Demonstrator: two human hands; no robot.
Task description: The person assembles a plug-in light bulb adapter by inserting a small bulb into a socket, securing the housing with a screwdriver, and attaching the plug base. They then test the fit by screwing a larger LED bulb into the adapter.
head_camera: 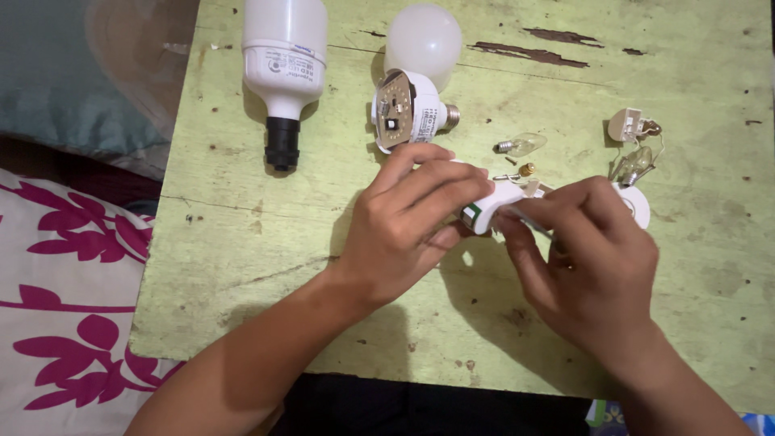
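A small white lamp housing (492, 206) with a green mark on its end is held just above the middle of the desk (242, 242), between both hands. It is gripped by the left hand (404, 222), whose fingers are curled over its near end, apparently so that it is kept steady. Its other end is met by the right hand (585, 258), whose fingertips are pinched on a thin tool or pin (533, 222); what exactly is pinched cannot be told.

Just beyond the hands, an opened bulb base (408, 113) is laid on its side with its round circuit board turned outward, and its frosted dome (424, 36) is set touching it behind. A large white bulb (284, 64) with a black cap is laid well to the left. To the right, a small clear bulb (521, 145), a brass piece (526, 169), a white socket part (628, 125) and a second clear bulb (635, 164) with wires are spread within easy reach. A floral cloth (64, 307) is seen beside the desk.
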